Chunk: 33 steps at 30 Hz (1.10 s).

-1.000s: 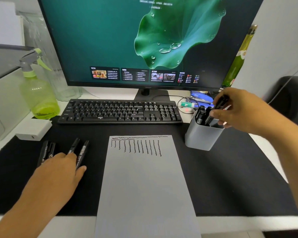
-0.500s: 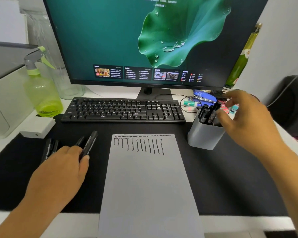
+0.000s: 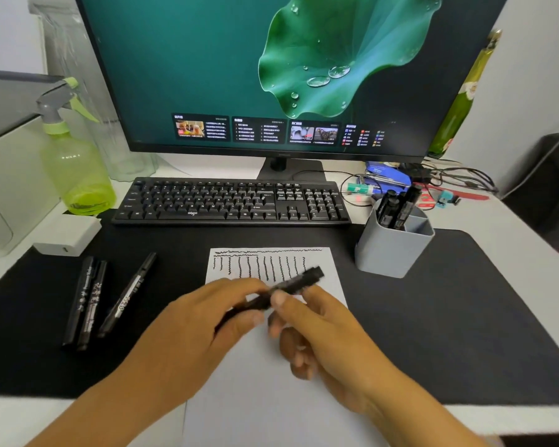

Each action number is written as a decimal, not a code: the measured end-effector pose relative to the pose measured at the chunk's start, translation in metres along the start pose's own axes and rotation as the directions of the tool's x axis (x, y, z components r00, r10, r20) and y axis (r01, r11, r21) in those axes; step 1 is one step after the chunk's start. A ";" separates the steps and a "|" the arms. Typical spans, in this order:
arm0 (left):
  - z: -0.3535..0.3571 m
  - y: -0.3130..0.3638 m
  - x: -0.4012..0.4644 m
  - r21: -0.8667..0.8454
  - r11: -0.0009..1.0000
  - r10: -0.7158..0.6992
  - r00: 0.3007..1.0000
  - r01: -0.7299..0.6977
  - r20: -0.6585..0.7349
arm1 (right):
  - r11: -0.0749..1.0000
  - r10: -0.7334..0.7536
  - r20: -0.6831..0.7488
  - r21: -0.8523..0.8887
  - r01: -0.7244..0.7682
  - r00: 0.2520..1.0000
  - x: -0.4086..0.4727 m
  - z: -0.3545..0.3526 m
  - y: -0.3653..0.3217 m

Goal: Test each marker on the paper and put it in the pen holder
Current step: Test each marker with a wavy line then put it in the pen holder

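Marker (image 3: 281, 290) — a black one — sits at the centre of the frame, held above the paper (image 3: 271, 375) by both hands and slanting from lower left up to upper right, its far end over the scribbled test lines. Left hand (image 3: 207, 321) has its fingers curled round the lower end of the barrel; right hand (image 3: 317, 327) pinches the middle of it between thumb and fingers, so each grip is closed on the same marker, though motion blur hides whether its cap is on. The paper lies on a black desk mat (image 3: 449, 317) in the lower middle, with a row of short wavy strokes under a longer line along its top edge. Three more markers (image 3: 91, 298) lie on the mat at the left, two side by side and the third just beside them, angled. In the right of the frame the grey pen holder (image 3: 391, 253) stands upright on the mat — several black markers stick out of its left compartment. Behind are a black keyboard (image 3: 229, 201), a monitor (image 3: 271, 69) and, at the upper left on the tabletop, a green spray bottle (image 3: 75, 166).
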<state>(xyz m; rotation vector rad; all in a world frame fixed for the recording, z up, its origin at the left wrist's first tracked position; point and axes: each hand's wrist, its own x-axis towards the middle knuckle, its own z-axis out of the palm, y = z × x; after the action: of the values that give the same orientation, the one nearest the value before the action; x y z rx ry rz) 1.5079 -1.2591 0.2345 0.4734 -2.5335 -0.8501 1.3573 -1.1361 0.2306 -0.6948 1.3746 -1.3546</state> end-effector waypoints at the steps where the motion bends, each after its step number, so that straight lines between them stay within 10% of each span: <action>1: 0.001 0.003 0.001 -0.015 0.999 0.032 0.999 -0.032 0.017 | 0.999 -0.010 0.018 0.050 0.009 1.000 0.002 0.003 0.000; 19: -0.006 0.030 -0.006 0.050 0.988 -0.152 0.970 0.145 0.192 | 0.930 -0.325 0.075 0.204 0.305 0.943 -0.002 -0.009 0.000; 24: -0.046 -0.006 -0.027 -0.304 0.806 -0.474 0.861 0.508 0.183 | 0.801 -0.495 -0.328 0.187 0.569 0.804 -0.024 -0.079 -0.030; 33: -0.023 -0.027 0.013 0.298 0.931 -0.229 0.973 0.213 0.021 | 0.844 -0.530 -0.365 -0.318 0.432 0.766 0.013 -0.079 -0.035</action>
<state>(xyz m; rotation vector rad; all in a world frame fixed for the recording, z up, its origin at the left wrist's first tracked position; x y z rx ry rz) 1.5131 -1.2961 0.2382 0.8549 -2.7067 -0.5658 1.2718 -1.1272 0.2466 -0.9813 1.8050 -1.8781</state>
